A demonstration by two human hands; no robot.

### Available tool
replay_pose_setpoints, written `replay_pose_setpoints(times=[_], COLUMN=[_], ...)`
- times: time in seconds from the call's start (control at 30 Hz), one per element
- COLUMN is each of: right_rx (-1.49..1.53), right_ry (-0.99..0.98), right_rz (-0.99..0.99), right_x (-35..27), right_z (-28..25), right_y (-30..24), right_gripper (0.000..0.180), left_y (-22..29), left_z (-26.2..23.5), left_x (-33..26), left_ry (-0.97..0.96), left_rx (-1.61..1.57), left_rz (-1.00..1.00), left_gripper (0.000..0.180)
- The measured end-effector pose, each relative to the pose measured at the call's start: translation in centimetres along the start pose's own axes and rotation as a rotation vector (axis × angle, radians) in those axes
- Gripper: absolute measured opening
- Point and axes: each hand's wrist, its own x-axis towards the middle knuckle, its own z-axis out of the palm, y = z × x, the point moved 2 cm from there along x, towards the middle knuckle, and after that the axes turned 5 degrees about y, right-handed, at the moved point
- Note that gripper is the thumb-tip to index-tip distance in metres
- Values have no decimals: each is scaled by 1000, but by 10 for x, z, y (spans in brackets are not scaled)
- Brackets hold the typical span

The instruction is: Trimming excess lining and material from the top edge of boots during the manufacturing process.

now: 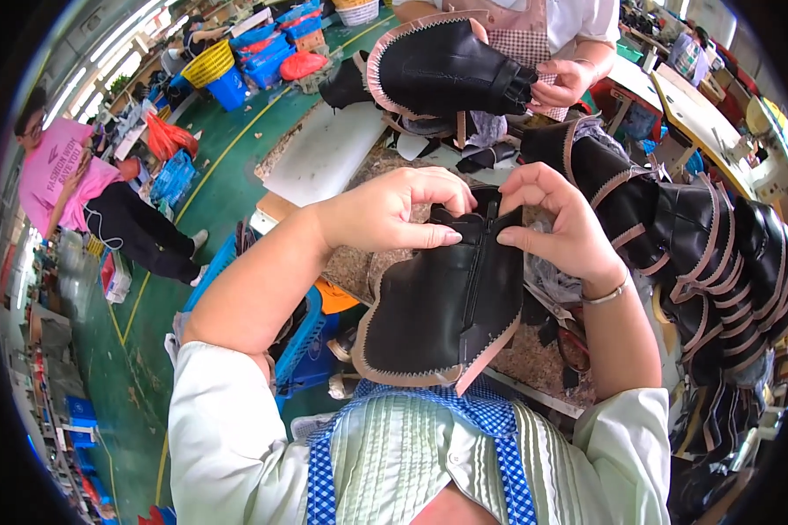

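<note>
Between my hands hangs a black boot upper (420, 306) with a zipper down its middle and a zigzag-cut pinkish-tan edge along the bottom. My left hand (411, 206) pinches its top edge on one side of the zipper. On the other side my right hand (559, 223) grips the same top edge, thumb in front and fingers curled behind. The part behind my fingers is hidden. Across the table a co-worker's hand (565, 86) holds another black boot upper (446, 66) with the same pinkish trim.
Scissors (569, 337) lie on the speckled worktable (534, 363) beside my right forearm. Many boot uppers (700, 227) are heaped at the right. A white board (328, 153) rests at the table's far left. A blue basket (298, 341) stands below my left arm; a person (87, 184) stands farther left.
</note>
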Motion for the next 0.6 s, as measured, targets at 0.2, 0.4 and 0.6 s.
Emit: replay_pose_setpoints(times=[0.2,0.4,0.6], right_rx=[-216,-115,-369], right_ry=[95,66,815], right_rz=[-169,-92,-371], right_x=[-2,-1,0], right_z=[8,4,22], right_y=[-2,-2,36], right_gripper=[36,38,60], left_y=[-2,29,56], left_z=[-4,-8,-54], left_x=[-11,2,10], left_ry=[-2,-113,244], left_rx=[99,297,717], left_rz=[-154,-107,7], left_gripper=[19,25,25])
